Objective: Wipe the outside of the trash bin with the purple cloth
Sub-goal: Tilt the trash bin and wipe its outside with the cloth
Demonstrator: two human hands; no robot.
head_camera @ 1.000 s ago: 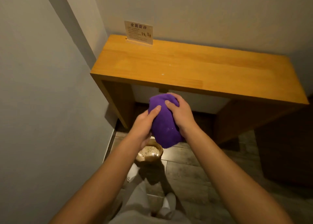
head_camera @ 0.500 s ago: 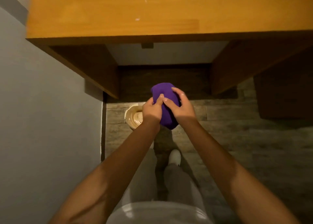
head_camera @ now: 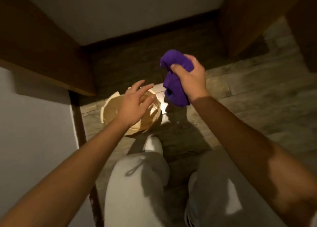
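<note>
A small round beige trash bin (head_camera: 111,110) stands on the floor beside the left leg of a wooden table. My left hand (head_camera: 135,103) hovers over the bin's open top with fingers spread, holding nothing; it hides part of the rim. My right hand (head_camera: 190,79) is up and to the right of the bin, closed around a bunched purple cloth (head_camera: 173,89), which hangs down from the fist clear of the bin.
The table's wooden left leg (head_camera: 42,55) and right leg (head_camera: 248,20) flank the space ahead. A grey wall (head_camera: 34,141) runs close on the left. My knees in grey trousers (head_camera: 137,183) are bent low over the tiled floor (head_camera: 257,98).
The view has dropped closer to the floor, under the table. My left hand let go of the cloth and moved over the bin; my right hand alone keeps the cloth.
</note>
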